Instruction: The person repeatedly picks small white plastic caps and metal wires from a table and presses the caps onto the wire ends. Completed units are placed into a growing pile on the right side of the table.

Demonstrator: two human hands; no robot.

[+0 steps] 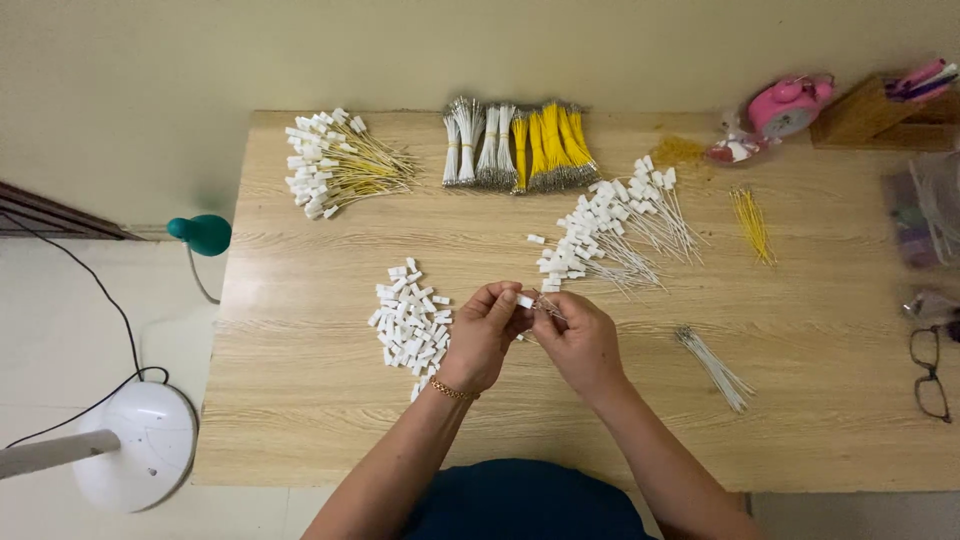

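We see both hands meeting over the middle of the wooden bench (300, 400). The left hand (483, 335) has its grip pressed on a small white connector (525, 301), thumb and forefinger pinching it just above the bench surface. The right hand (577, 340) pinches thin white wires (548, 305) at their ends, right against the connector; we cannot tell whether the wire tips are inside it. A gold bracelet (453, 392) sits on the left wrist.

Just left of the left hand lies a loose pile of white connectors (412, 322). Beyond the right hand, a heap of white-wired connectors (615, 232) is spread out. A small loose bunch of white wires (715, 368) lies to the right of the right hand, apart from it. A small bunch of yellow wires (752, 224) lies further right.

At the far edge we note tied bundles of white wires (478, 148) touching tied bundles of yellow wires (553, 148), and a heap of yellow-wired connectors (335, 162) at the far left corner. A pink alarm clock (790, 103) stands at the far right; spectacles (930, 372) rest at the right edge. A white fan base (135, 445) stands on the floor at left.
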